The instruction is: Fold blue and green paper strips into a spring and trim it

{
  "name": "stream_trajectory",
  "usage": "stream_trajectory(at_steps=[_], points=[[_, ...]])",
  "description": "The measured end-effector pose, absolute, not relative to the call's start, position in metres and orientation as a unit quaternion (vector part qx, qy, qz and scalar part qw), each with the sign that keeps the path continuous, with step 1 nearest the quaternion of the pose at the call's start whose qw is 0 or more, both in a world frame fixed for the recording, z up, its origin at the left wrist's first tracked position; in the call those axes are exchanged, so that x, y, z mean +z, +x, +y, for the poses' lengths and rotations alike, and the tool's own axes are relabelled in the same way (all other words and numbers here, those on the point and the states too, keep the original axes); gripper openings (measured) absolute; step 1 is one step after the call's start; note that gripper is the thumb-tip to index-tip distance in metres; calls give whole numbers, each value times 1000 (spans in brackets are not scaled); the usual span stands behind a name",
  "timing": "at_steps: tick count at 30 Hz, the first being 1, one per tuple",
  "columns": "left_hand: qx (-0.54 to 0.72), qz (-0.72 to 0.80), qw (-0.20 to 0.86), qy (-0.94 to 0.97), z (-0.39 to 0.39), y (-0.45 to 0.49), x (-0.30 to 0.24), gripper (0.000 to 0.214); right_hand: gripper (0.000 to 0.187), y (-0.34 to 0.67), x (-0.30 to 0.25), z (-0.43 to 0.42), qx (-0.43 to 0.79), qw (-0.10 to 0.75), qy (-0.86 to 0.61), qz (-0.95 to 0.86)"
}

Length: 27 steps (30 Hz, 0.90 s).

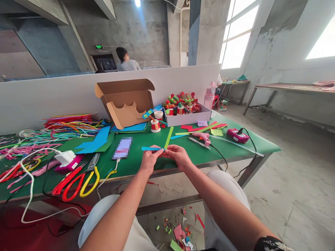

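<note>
Just over the table's front edge, a blue paper strip [147, 149] and a light green paper strip [169, 137] meet in an L-shaped corner. My left hand [148, 161] is closed in a pinch on the blue strip, which sticks out to the left. Fingers of my right hand [181, 157] pinch the corner where the strips meet, and the green one points up and away. The fingertips nearly touch and partly cover the join. Beyond them stands a red and white paper cup figure [155, 126] with folded-paper spring arms.
Right of my hands lie a pink glue gun [203, 138], a pen [199, 143] and loose paper strips [217, 126]. Scissors [91, 170], a phone [122, 148] and a charger [65, 158] lie left. Behind are a cardboard box [125, 101] and a white box [188, 119] of figures.
</note>
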<state>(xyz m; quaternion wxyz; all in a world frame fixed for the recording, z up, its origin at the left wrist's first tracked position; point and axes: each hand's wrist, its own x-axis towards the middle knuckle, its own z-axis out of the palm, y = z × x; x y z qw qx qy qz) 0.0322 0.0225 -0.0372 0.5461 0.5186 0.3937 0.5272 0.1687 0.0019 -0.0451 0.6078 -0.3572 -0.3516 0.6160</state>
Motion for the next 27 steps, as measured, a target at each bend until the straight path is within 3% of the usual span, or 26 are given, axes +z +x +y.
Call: stream_trajectory(at_steps=[13, 27], points=[[530, 378, 604, 460, 23, 41, -47, 41, 30, 157, -47, -1, 557, 650, -380, -350], [540, 424, 516, 513, 27, 37, -43, 32, 37, 166, -46, 3, 596, 599, -382, -375]])
